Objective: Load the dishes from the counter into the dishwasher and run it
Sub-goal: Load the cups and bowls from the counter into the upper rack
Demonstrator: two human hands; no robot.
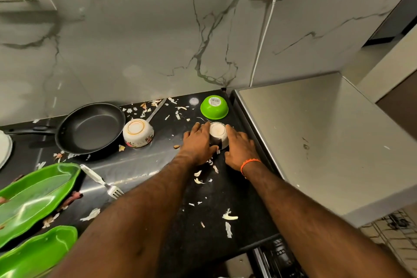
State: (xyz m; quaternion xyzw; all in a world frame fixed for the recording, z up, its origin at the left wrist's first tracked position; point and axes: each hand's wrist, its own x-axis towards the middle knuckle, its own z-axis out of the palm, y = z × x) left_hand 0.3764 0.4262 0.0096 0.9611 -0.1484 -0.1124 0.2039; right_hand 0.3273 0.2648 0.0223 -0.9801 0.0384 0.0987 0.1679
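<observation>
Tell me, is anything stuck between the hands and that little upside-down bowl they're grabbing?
No. The left hand and right hand already touch the sides of the small upturned bowl, one on each side. Only onion or garlic peels lie loose on the black counter nearby.

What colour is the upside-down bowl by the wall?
Bright green, with a white barcode sticker on its base; bowl shows in the head view.

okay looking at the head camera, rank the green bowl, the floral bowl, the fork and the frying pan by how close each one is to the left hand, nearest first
From the left hand:
1. Green bowl, upside down, just beyond the hand near the wall.
2. Floral bowl, upside down, to the hand's left.
3. Fork, lower left, beside the green plates.
4. Frying pan, farther left, past the floral bowl.

Bowls one and two are close; the green bowl looks slightly nearer.
</observation>
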